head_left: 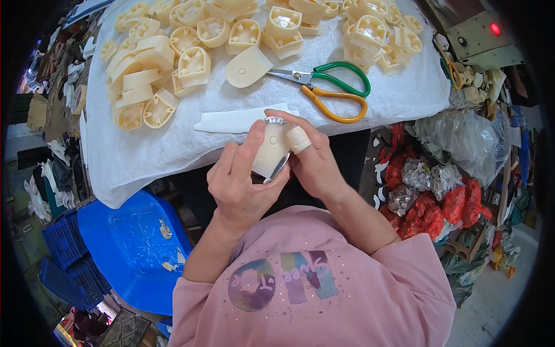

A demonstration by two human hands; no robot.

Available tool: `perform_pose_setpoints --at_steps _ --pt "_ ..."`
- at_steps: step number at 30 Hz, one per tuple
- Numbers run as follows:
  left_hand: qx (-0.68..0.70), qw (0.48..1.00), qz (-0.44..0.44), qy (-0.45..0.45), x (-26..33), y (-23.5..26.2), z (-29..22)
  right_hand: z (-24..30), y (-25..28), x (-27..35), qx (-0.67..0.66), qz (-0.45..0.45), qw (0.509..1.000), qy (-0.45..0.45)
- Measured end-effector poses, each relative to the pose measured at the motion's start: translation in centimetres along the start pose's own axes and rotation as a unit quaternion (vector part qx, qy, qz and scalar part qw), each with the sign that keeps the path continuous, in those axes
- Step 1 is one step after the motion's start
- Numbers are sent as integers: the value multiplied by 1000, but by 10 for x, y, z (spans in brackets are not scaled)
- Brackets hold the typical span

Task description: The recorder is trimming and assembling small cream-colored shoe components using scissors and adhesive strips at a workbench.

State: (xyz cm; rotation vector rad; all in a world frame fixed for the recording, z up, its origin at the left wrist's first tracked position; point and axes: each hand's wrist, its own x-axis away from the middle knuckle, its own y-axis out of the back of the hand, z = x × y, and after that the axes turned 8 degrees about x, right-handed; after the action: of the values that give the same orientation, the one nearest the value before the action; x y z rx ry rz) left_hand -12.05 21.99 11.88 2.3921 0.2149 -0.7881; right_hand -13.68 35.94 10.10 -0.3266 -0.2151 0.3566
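Left hand (240,182) and right hand (318,168) were clamped round cream piece (269,155) | silvery band (274,120) lay between them | judged: even pressure, supported underside served best

1. A cream plastic piece (267,156) is being held near the middle of the frame, its sides partly hidden.
2. Its smooth face, bearing a small round mark (273,139), is pointing up toward the camera.
3. A shiny silvery strip (278,168) is showing at its top and lower-right edges.
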Motion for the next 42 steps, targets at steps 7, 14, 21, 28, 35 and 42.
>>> perform_pose_setpoints --at_steps 7,14,21,28,35,42 --pt "-2 999 -24 -29 2 -5 10 -5 -20 -2 202 -115 963 136" --pt "-22 996 21 79 -12 4 -5 12 -11 -3 407 -120 877 225" --pt "470 789 92 386 -15 23 6 48 0 -4 525 -79 766 363" --pt "679 630 -6 378 0 33 26 42 45 -3 505 -159 811 249" --pt "671 634 8 384 5 34 31 42 68 -19 720 -152 638 229" --pt "675 629 21 385 5 31 32 50 71 -23 758 -121 614 185"
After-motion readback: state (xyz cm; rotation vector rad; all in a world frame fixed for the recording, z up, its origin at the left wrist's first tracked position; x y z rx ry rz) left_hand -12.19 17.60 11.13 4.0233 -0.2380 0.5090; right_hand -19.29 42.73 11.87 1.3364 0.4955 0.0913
